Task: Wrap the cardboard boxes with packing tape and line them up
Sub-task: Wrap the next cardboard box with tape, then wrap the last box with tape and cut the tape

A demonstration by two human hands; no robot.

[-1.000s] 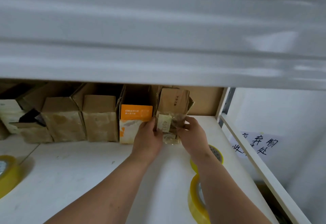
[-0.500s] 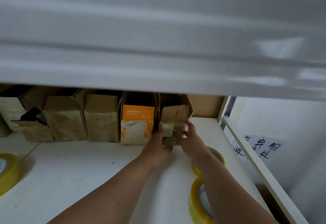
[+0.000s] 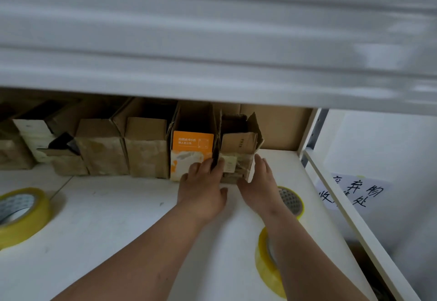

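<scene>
Nearest, a yellow tape roll (image 3: 268, 267) stands on edge on the white counter (image 3: 118, 241), partly behind the right forearm. A second roll (image 3: 20, 213) lies at the left edge, and a third (image 3: 292, 200) lies flat just right of the right wrist.

Both arms reach forward to the end box (image 3: 238, 156), which stands on the counter at the right end of the row, under the upper shelf (image 3: 212, 40). The left hand (image 3: 203, 191) rests its straight fingers on the box's front left corner, fingertips at the seam with the orange box (image 3: 192, 154). Its grip is not closed round anything. The right hand (image 3: 260, 182) lies flat against the box's right side, fingers extended, likewise unclosed. The end box's lower part shows glossy tape; its top flaps stand open.

Beyond, the orange box touches the end box on the left. Further left, brown boxes (image 3: 144, 149) stand side by side along the back; the far-left ones are dim and hard to tell apart.

At right, outside the shelf frame, a paper sign (image 3: 350, 191) carries handwritten characters.
</scene>
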